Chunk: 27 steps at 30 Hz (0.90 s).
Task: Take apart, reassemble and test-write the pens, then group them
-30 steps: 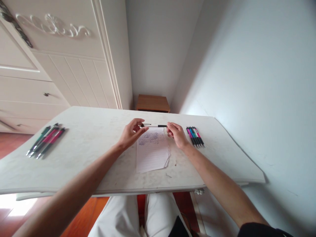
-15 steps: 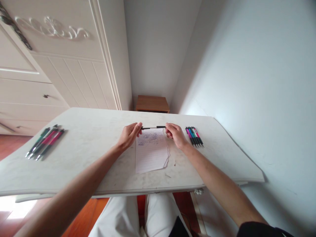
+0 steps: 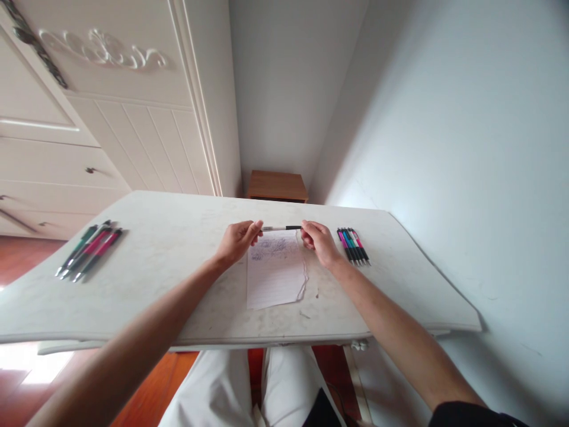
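Observation:
A white and black pen (image 3: 281,228) is held level between both hands, just above the far end of a lined paper sheet (image 3: 275,276) marked with blue scribbles. My left hand (image 3: 237,240) pinches the pen's left end with closed fingers. Its right, black end is gripped by my right hand (image 3: 317,242). The sheet lies on the white table (image 3: 178,261) between my forearms.
Several pens (image 3: 353,245) lie side by side right of my right hand. Another group of pens (image 3: 89,249) lies at the table's left. A white cabinet (image 3: 111,118) stands behind on the left, a small wooden stand (image 3: 276,185) beyond the table, a wall to the right.
My left hand's fingers, spread a second ago around the pen's clip end, have closed over that end. The pen stays level between both hands.

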Available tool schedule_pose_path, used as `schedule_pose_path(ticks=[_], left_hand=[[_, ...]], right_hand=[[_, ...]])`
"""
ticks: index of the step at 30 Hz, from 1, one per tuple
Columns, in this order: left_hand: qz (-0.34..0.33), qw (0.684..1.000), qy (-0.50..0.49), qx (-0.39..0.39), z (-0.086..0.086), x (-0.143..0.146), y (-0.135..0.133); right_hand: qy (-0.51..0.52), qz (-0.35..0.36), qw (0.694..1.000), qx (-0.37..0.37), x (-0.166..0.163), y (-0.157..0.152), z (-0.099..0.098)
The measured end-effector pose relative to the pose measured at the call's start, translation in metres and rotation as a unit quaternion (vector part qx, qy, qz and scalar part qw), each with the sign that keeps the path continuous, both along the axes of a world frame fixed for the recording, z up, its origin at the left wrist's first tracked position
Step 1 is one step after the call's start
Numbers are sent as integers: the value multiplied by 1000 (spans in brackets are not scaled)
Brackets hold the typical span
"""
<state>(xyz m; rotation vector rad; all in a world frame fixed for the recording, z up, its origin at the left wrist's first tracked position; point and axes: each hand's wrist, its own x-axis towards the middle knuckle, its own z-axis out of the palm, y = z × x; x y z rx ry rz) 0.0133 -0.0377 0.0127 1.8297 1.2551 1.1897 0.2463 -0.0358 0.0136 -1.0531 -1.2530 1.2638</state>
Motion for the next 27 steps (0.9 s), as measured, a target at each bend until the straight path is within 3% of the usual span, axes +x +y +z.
schedule_pose_path(ticks=[6,12,17,27], left_hand=[[-1,1000,5,-29,-2,1,1],[-21,996,-84,7,-1,-2,1],[6,999,-17,39,-1,-1,3],[34,999,17,16,4,-1,1]], right_hand=[[7,2,1000,-10,0,0,0],[12,-7,1000,-13,1,1,0],[22,-10,1000,-16,2,2,-1],[36,1,999,-19,2,1,-1]])
